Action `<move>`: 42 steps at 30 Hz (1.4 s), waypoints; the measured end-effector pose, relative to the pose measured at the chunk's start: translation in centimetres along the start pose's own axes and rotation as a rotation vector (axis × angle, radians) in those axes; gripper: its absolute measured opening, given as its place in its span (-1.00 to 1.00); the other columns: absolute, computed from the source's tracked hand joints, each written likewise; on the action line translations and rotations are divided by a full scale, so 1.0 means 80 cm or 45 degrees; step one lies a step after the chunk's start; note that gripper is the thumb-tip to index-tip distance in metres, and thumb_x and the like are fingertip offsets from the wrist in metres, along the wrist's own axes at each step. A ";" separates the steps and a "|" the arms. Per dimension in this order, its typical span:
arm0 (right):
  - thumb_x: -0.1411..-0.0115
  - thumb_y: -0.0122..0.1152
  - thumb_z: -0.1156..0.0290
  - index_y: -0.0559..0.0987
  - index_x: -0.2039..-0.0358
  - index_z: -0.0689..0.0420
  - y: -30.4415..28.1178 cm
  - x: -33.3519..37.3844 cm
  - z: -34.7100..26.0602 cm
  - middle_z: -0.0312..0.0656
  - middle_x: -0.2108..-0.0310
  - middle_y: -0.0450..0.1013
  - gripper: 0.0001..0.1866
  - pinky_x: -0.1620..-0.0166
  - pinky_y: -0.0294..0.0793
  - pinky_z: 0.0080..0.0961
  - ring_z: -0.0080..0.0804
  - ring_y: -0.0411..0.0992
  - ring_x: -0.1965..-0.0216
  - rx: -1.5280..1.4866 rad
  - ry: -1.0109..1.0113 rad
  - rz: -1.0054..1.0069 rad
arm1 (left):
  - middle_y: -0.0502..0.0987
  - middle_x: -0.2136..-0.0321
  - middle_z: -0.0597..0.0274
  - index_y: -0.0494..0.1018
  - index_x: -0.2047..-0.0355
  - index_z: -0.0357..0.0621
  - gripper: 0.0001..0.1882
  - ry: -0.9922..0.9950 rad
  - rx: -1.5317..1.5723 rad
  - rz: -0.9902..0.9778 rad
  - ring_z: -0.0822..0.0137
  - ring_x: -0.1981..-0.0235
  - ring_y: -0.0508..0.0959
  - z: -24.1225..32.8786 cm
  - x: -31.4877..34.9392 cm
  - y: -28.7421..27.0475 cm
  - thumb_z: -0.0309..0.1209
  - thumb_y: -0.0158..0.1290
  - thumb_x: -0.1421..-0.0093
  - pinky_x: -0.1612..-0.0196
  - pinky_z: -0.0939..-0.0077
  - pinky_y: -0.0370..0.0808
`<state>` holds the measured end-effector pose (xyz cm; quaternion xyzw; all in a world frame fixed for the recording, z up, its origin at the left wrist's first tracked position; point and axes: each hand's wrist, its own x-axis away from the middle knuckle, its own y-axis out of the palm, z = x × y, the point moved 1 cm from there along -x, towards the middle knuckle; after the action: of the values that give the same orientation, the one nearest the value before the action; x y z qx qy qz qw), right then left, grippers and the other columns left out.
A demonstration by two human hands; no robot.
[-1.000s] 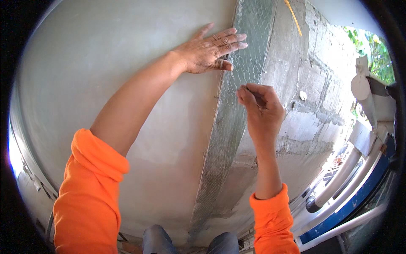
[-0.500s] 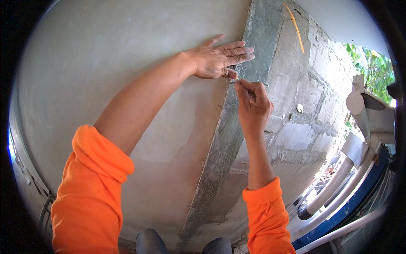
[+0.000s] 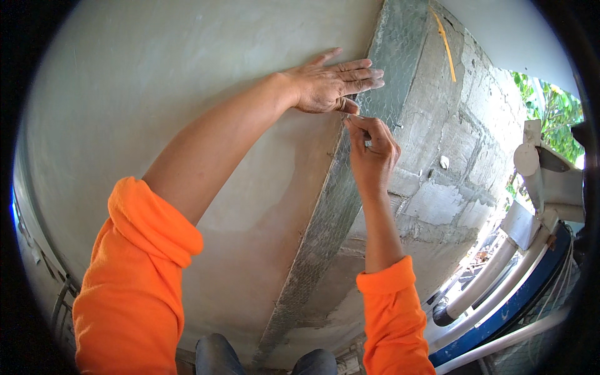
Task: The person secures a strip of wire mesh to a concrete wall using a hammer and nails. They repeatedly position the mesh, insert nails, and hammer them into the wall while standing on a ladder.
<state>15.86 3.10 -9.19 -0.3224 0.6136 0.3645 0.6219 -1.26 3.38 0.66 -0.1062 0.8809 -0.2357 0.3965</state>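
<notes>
Though close together, left hand (image 3: 325,87) splayed over mesh (image 3: 334,203), right hand (image 3: 374,155) pinched, contents unclear.

Daylight glares at right; the smooth wall (image 3: 156,94) is softly lit, edges bowed.

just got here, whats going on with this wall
A person in orange sleeves is at a strip of wire mesh where smooth wall meets rough blockwork. The left hand lies spread across the mesh's left edge. The right hand is pinched closed at that edge, just below the left. Anything it grips is too small to make out.
</notes>
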 end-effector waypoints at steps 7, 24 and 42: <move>-0.23 0.39 0.49 0.67 0.30 0.11 -0.001 0.005 -0.004 -0.25 0.33 0.64 -0.95 0.26 0.53 -0.40 -0.36 0.54 0.38 0.005 -0.040 0.100 | -0.12 -0.56 0.65 0.00 -0.52 0.46 -0.23 0.016 0.037 0.040 0.42 -0.57 -0.17 0.000 0.001 -0.001 0.22 -0.14 -0.36 -0.59 -0.05 -0.33; -0.27 0.43 0.34 0.67 0.30 0.17 -0.006 -0.001 -0.001 -0.21 0.40 0.65 -0.83 0.28 0.53 -0.47 -0.50 0.57 0.43 -0.080 0.233 0.044 | -0.11 -0.56 0.66 -0.03 -0.53 0.47 -0.20 0.019 0.022 0.040 0.43 -0.57 -0.18 -0.003 0.000 0.007 0.27 -0.17 -0.33 -0.60 -0.06 -0.32; -0.23 0.41 0.47 0.69 0.27 0.16 0.000 0.002 -0.007 -0.22 0.44 0.64 -0.91 0.34 0.54 -0.54 -0.49 0.57 0.49 -0.001 0.251 0.082 | -0.10 -0.55 0.69 -0.03 -0.52 0.52 -0.24 0.016 -0.127 0.143 0.46 -0.57 -0.16 -0.005 -0.001 0.019 0.27 -0.24 -0.36 -0.60 -0.03 -0.29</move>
<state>15.54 2.64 -9.37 -0.3370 0.6817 0.3509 0.5464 -1.51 4.85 0.22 -0.0748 0.8985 -0.1695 0.3979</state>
